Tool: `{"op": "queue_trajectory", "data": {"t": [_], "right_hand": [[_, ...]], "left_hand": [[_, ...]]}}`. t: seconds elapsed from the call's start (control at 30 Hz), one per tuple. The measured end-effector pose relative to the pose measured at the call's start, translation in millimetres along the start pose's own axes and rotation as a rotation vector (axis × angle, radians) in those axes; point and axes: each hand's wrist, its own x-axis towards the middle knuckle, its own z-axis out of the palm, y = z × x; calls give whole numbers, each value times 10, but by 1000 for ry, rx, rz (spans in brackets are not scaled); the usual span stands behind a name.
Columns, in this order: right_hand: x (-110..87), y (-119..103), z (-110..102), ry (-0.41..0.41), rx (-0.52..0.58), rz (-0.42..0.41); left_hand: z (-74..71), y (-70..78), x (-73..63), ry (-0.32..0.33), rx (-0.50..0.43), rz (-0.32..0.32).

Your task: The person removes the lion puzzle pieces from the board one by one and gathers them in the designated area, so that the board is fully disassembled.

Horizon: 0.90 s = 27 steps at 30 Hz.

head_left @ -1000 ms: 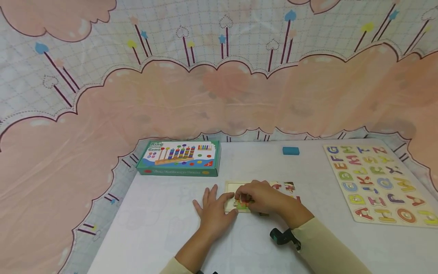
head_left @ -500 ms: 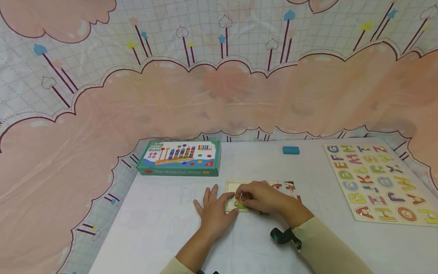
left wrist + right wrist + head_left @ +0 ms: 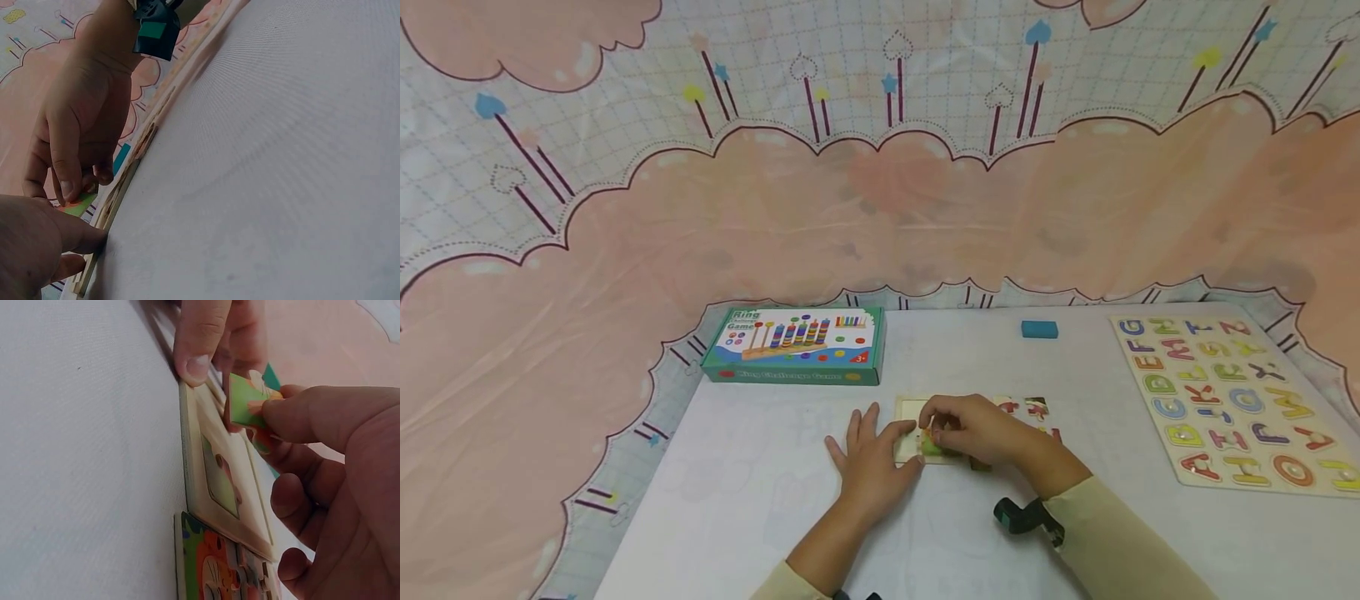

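My right hand (image 3: 973,429) pinches a green and orange jigsaw piece (image 3: 247,406) between thumb and fingers. It holds the piece tilted above a shallow wooden puzzle tray (image 3: 910,408). One green piece (image 3: 219,481) lies inside the tray, in its near right corner. My left hand (image 3: 874,467) is at the tray's left end with its fingers spread. Its thumb (image 3: 197,365) presses the tray's near rim, and the index fingertip reaches over the left side. In the left wrist view, the left hand partly covers the held piece (image 3: 78,205).
Beside the tray's right edge lies a picture puzzle (image 3: 209,562) with an orange animal face, partly under the right arm. A green Ring Challenge Game box (image 3: 793,346) stands at back left. Behind are a blue block (image 3: 1039,330) and, to the right, an alphabet board (image 3: 1232,408).
The right fingers have turned and tilted the jigsaw piece, so less of its orange picture shows in the head view. The left hand stays in place on the tray.
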Motion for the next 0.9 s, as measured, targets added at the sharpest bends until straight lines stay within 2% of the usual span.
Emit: {"op": "queue_trajectory", "data": {"t": [0.23, 0.37, 0.6, 0.9], "right_hand": [[-37, 23, -58, 26, 69, 38], [-78, 33, -101, 33, 76, 66], [-168, 70, -181, 58, 90, 56], [-315, 136, -295, 64, 60, 81]], "left_hand": [[-5, 15, 5, -4, 1, 4], [-10, 16, 8, -7, 1, -1], [-13, 32, 13, -3, 9, -13], [-35, 68, 11, -14, -3, -32]]}}
